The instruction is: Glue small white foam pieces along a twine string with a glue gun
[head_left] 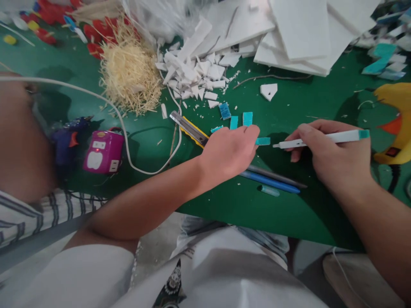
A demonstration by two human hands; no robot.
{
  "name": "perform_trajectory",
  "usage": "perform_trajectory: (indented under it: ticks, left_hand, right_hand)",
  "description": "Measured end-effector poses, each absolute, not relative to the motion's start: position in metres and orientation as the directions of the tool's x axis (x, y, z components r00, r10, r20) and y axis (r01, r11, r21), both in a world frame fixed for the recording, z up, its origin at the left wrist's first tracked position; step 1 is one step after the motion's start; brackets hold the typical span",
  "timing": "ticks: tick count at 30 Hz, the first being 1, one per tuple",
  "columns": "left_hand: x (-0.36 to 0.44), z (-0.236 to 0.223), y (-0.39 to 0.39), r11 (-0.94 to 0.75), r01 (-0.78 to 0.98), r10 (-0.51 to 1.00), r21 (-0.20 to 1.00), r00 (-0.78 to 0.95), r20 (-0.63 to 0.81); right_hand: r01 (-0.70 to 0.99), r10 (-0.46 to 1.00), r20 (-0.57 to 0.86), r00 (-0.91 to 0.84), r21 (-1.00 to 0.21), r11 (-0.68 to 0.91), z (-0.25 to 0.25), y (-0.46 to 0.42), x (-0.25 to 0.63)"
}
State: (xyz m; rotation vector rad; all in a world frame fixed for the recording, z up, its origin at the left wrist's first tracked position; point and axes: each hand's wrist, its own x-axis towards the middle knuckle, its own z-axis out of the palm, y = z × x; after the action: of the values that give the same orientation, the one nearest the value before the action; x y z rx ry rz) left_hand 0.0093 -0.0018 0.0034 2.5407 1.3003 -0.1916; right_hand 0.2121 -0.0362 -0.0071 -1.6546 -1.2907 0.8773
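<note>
- While my right hand [340, 149] grips a white marker [337, 137], fingers closed round its barrel, the tip points left toward a teal strip [263, 141].
- Left hand [229, 149], one: palm down on the green bench [218, 209], strip jutting out beside it; I cannot tell whether its hidden fingers clamp the strip.
- Teal pieces, small: two, just beyond my left hand, one [234, 122] beside the other [247, 119]; a blue piece [225, 111] near them.
- Yellow-edged cutter [192, 129], one: slanting to the left hand, its near end hidden.
- Pens, two: blue [276, 180] and dark grey [285, 179], between my forearms; a translucent teal cap [270, 191] nearer me.
- White scraps [192, 77], one heap, with larger white sheets [302, 32] behind and to the right.
- Straw-coloured shreds [128, 72], one pile, left of the scraps.
- Magenta power block [104, 152], one, between a dark blue glue gun [66, 143] and a white cable [123, 124].
- Yellow glue gun [396, 102], one, at the right edge.
- Another person's arm [25, 145], at the left edge.
</note>
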Motion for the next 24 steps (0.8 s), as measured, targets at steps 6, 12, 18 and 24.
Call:
perform_trajectory:
  ticks: [6, 12, 18, 24]
  left_hand:
    - [0.0085, 0.0035, -0.0022, -0.546, 0.815, 0.775, 0.194, 0.579, -0.253]
    - [0.0083, 0.0031, -0.0023, -0.539, 0.816, 0.778, 0.21, 0.578, -0.246]
    - [0.0088, 0.0058, -0.0019, -0.542, 0.819, 0.774, 0.191, 0.574, -0.266]
    - [0.0082, 0.0045, -0.0023, -0.542, 0.818, 0.78, 0.192, 0.575, -0.246]
  right_hand:
    - [0.394, 0.972, -0.006, 0.234, -0.913, -0.1, -0.0069, -0.0365, 0.2102]
    - [0.39, 0.974, -0.008, 0.227, -0.915, -0.098, -0.0049, -0.0359, 0.2106]
    - [0.388, 0.974, -0.009, 0.226, -0.916, -0.099, -0.0054, -0.0357, 0.2113]
    - [0.395, 0.978, -0.021, 0.205, -0.913, -0.103, -0.0058, -0.0353, 0.2119]
